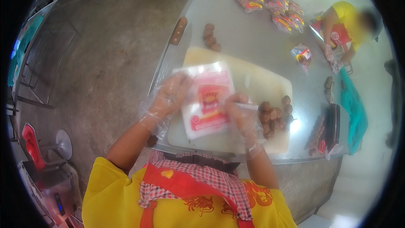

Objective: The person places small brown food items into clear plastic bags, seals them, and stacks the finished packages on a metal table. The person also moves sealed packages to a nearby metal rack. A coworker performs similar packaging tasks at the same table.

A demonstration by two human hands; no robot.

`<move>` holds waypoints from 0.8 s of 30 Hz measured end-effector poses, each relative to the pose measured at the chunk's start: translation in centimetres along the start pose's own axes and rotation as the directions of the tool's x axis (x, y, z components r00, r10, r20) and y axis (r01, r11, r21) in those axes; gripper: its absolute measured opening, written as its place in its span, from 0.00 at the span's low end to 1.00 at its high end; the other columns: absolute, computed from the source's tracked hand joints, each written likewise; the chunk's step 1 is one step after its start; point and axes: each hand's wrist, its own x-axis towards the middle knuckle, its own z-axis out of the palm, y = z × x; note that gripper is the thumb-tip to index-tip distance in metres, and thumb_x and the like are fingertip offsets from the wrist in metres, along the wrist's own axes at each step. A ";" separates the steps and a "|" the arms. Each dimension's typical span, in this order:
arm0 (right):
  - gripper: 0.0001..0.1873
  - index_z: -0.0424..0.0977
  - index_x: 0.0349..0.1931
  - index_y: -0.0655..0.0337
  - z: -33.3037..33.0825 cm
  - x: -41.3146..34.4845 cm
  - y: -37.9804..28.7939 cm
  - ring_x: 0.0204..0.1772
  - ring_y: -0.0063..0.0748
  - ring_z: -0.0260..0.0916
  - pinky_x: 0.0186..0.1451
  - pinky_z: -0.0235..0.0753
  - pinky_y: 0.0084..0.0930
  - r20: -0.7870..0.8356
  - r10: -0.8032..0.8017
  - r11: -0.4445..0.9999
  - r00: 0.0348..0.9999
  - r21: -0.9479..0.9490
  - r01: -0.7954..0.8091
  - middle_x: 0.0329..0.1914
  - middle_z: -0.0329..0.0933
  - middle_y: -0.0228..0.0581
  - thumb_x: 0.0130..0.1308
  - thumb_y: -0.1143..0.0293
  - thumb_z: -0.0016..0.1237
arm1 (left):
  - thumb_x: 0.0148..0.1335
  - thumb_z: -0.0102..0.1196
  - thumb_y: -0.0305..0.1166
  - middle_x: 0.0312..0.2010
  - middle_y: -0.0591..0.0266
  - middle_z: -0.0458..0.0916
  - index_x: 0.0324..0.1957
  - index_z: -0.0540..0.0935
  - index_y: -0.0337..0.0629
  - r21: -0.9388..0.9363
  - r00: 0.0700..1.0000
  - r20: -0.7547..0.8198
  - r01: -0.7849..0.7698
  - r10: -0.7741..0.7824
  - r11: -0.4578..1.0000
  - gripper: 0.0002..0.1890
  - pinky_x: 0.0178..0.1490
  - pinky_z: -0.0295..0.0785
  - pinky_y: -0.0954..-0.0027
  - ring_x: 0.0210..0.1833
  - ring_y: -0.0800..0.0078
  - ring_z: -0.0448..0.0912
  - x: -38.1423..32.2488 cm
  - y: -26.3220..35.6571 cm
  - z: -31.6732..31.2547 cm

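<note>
A stack of printed clear plastic bags is in front of me, over the white cutting board. My left hand, in a loose clear plastic glove, has its blurred fingers at the upper left edge of the bags; its exact grip cannot be made out. My right hand, gloved the same way, is closed at the bags' right edge with a slim grey-white object sticking out of it. Whether it also pinches a bag is blurred. A cluster of small round sausages lies just right of this hand.
A wooden-handled knife lies along the steel table's left edge, near a short sausage string. Filled sausage packs are piled at the far end. Across the table, a gloved co-worker stands near a teal plastic bag.
</note>
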 end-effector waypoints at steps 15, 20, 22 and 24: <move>0.06 0.76 0.26 0.63 -1.8 -0.9 2.3 0.33 0.28 0.69 0.38 0.69 0.25 -0.030 0.125 0.982 0.992 0.144 -0.119 0.26 0.73 0.36 0.47 0.74 0.57 | 0.64 0.50 0.28 0.35 0.55 0.76 0.42 0.78 0.39 0.160 0.913 0.059 -0.408 0.404 0.899 0.07 0.45 0.71 0.68 0.40 0.67 0.76 -1.2 1.7 0.2; 0.05 0.76 0.26 0.63 -3.9 -2.9 2.7 0.32 0.27 0.69 0.36 0.69 0.24 -0.058 -0.061 0.996 0.996 -0.064 0.058 0.25 0.73 0.37 0.47 0.75 0.56 | 0.62 0.54 0.31 0.37 0.54 0.77 0.40 0.78 0.38 0.211 0.989 0.044 -0.148 0.142 0.966 0.08 0.46 0.72 0.67 0.41 0.66 0.77 -1.8 2.8 0.6; 0.04 0.76 0.26 0.63 -4.1 -3.6 2.6 0.31 0.27 0.69 0.35 0.69 0.24 -0.034 0.032 0.999 0.999 -0.002 -0.032 0.25 0.73 0.37 0.48 0.76 0.55 | 0.61 0.55 0.32 0.37 0.53 0.77 0.41 0.78 0.38 0.176 0.997 0.020 -0.081 0.078 0.981 0.09 0.46 0.72 0.68 0.40 0.66 0.77 -1.9 3.3 0.6; 0.04 0.75 0.26 0.63 -4.0 -3.9 2.5 0.30 0.28 0.69 0.35 0.69 0.24 -0.039 0.014 1.000 0.999 -0.017 -0.015 0.25 0.73 0.37 0.48 0.76 0.54 | 0.62 0.54 0.31 0.38 0.52 0.78 0.41 0.78 0.38 0.021 0.998 0.005 -0.056 0.056 0.998 0.09 0.46 0.72 0.68 0.41 0.66 0.77 -1.9 3.5 0.5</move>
